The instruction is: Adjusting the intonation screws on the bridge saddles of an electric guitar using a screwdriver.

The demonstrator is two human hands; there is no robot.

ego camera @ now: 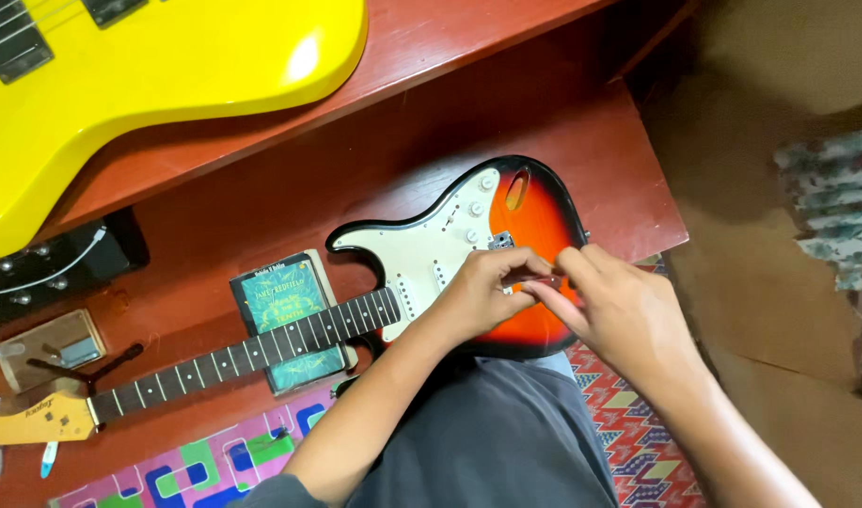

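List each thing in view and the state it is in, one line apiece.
Sunburst guitar: lying flat, face up, neck to the left.
Left hand: fingers pinched together over the guitar's bridge area.
Right hand: fingers meeting the left hand's, what they pinch too small to tell.
Yellow guitar: lying flat on the upper shelf.
Book: closed, lying under the guitar neck.
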